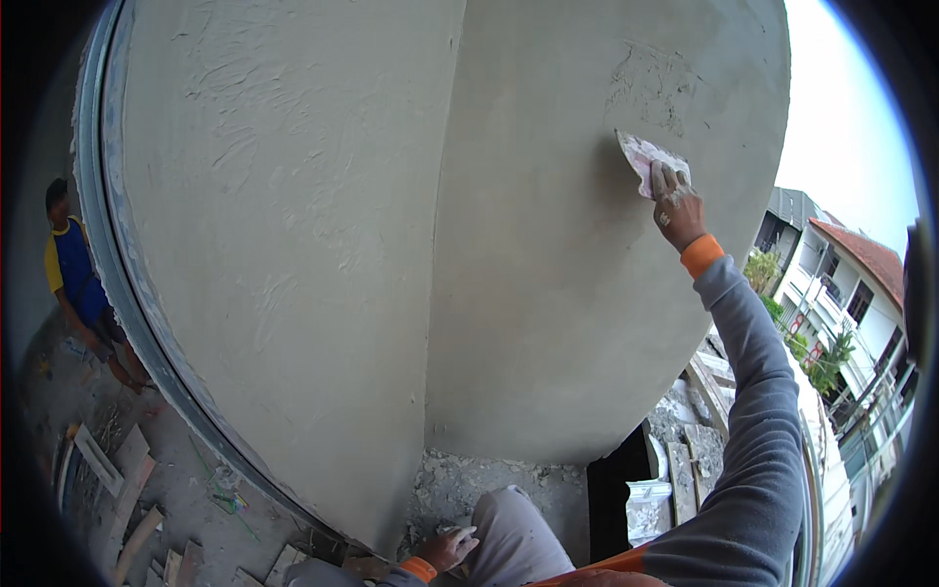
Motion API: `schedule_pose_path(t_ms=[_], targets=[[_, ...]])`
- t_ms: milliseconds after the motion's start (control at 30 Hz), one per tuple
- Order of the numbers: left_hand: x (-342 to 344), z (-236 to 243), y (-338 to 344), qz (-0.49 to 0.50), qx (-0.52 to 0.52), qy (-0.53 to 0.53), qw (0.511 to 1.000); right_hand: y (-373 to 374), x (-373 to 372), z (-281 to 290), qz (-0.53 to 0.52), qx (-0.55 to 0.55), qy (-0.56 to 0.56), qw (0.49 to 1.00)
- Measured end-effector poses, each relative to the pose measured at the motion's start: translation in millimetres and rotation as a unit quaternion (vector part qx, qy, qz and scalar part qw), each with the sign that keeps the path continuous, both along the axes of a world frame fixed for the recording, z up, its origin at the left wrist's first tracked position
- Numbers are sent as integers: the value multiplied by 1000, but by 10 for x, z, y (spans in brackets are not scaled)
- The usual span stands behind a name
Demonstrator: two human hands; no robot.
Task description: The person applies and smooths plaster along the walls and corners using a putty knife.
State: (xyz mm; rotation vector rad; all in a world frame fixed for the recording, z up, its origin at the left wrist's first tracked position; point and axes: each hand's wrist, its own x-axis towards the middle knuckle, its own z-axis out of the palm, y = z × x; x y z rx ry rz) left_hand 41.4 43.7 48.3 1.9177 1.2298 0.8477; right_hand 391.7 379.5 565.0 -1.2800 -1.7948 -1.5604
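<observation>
My right hand (675, 205) grips a flat trowel (641, 157) smeared with pale pinkish plaster, its blade against or close to the grey plastered wall (548, 293) on the right, just below a rough, scraped patch (650, 83). My left hand (448, 548) is low at the bottom centre beside my bent knee (509, 538), fingers loosely open and dusted white. A second plastered wall face (264, 245) with ridged smears meets the right one at a vertical inside corner.
A person (73, 264) in blue and yellow stands at far left, beyond a metal-edged opening (112, 225). Boards (108, 479) and debris lie on the floor there. Rubble (499, 470) lines the wall's foot; a dark gap and planks (685, 479) are at lower right, houses (851, 274) outside.
</observation>
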Motion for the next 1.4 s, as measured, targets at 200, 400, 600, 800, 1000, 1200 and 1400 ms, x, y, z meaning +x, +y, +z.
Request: schedule_pose_path(t_ms=[200,400,600,800,1000,1200,1400], targets=[[0,-159,-37,33,50,2,998,-79,393,1788,-79,-4,302,950],[-20,-180,59,28,-12,-6,1000,331,-140,2263,109,-140,253,951],[112,75,39,19,-4,19,1000,-37,-305,1181,78,-149,82,982],[59,-187,30,-7,20,-22,1000,-67,-269,9,117,-167,-15,979],[72,-165,-77,8,56,-18,998,-129,-267,-1592,115,-218,-62,967],[-54,-99,-239,45,16,-16,999,-406,-107,-1592,148,-274,-5,950],[-45,-167,-248,43,5,23,999,-316,601,874,58,78,167,981]])
